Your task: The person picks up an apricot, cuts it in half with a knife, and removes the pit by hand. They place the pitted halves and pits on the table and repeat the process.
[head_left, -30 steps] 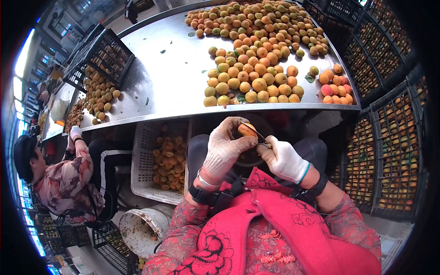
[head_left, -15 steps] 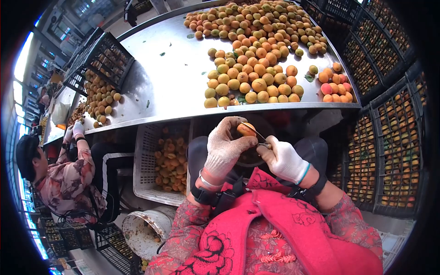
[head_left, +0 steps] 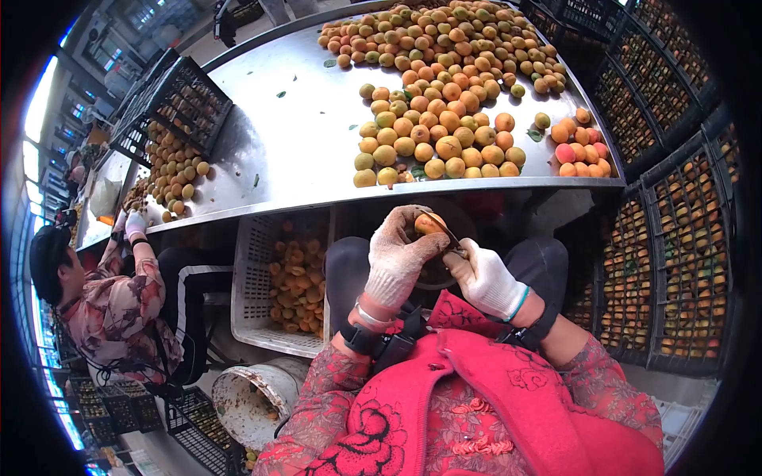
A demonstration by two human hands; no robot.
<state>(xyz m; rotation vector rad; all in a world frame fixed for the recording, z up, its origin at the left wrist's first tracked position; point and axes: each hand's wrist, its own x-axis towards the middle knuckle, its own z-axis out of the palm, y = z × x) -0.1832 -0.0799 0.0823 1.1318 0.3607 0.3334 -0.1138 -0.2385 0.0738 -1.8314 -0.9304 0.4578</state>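
My left hand [head_left: 397,255], in a worn white knit glove, is closed round an orange apricot [head_left: 429,224] just below the table's front edge. My right hand [head_left: 486,278], gloved in white, grips a small knife [head_left: 449,233] whose thin blade lies against the apricot. Under my hands, a dark round container [head_left: 435,274] shows between my knees, its contents mostly hidden. Closest on the metal table [head_left: 278,151] is a spread of orange and greenish apricots [head_left: 448,147], with a larger heap behind it.
Redder apricots [head_left: 583,151] lie at the table's right corner. A white crate [head_left: 242,301] of cut apricots stands at my left, near a dirty white bucket [head_left: 252,404]. Stacked black crates [head_left: 683,254] of fruit rise at right. A co-worker [head_left: 119,309] sits at left beside a tipped crate [head_left: 186,103].
The knife blade has swung across the top of the apricot and now stands more upright. Both hands have shifted slightly. The co-worker's head and arms have moved a little.
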